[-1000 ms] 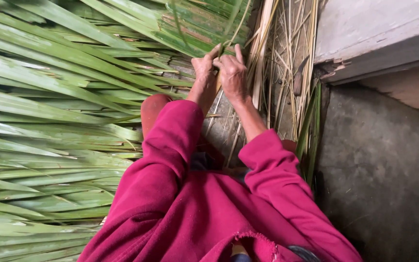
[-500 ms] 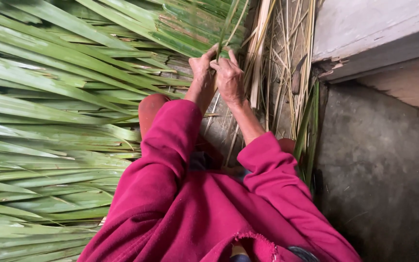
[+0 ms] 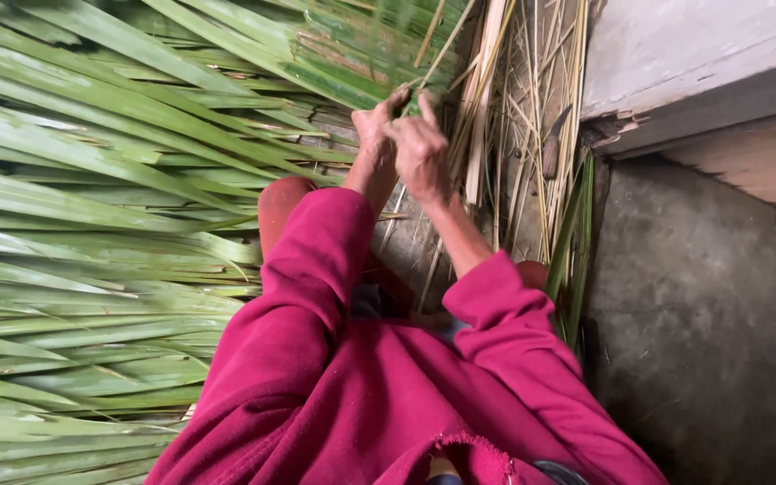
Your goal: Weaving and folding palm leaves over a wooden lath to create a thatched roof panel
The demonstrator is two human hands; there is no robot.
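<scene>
1. Our left hand [image 3: 373,126] and right hand [image 3: 421,148] pinch one green leaf strip [image 3: 406,36] at twelve o'clock.
2. Stripped dry ribs [image 3: 532,117] lie at one o'clock.
3. A big green leaf pile [image 3: 92,207] at nine o'clock looks untouched.

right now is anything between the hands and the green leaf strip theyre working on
Nothing visible. The left hand and right hand are already pinched on the green leaf strip, with no stalk or leaf between fingers and strip.
</scene>
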